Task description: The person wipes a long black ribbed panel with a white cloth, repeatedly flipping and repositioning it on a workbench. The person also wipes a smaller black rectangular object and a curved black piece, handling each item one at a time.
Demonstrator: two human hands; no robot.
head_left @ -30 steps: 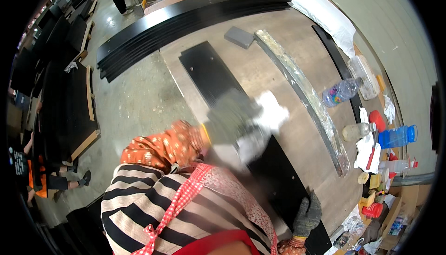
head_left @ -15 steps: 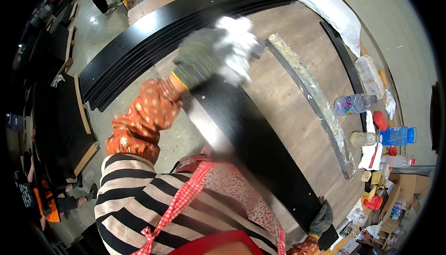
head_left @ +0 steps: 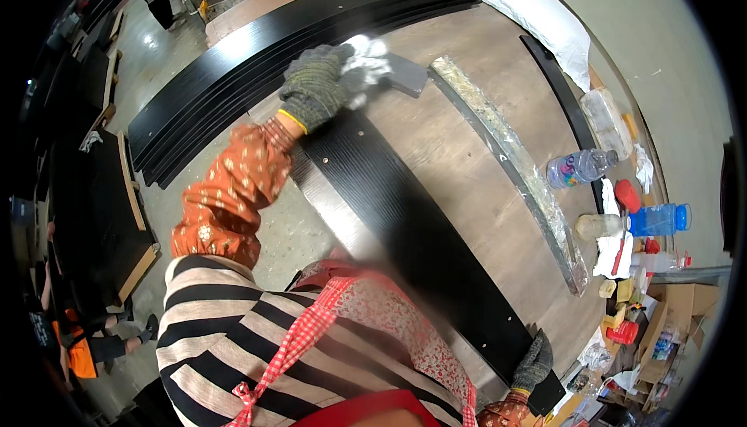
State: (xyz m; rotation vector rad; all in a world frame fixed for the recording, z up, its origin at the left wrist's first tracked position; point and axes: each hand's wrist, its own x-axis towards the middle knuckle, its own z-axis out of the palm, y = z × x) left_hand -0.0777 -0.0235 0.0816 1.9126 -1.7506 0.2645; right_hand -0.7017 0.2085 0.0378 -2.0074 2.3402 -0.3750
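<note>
From my seat I saw a stack of black boards [head_left: 257, 42] sweeping across the table's [head_left: 459, 162] far side. The gloved left hand [head_left: 315, 88] had its fingers wrapped around a white cloth [head_left: 366, 65] at the far end of a single black board [head_left: 428, 248], which lay slantwise. A grey block [head_left: 408, 77] sat just right of the cloth, then a mottled strip [head_left: 513, 158]. The gloved right hand [head_left: 533, 361] rested over the board's near end; I couldn't tell whether it clasped the edge.
</note>
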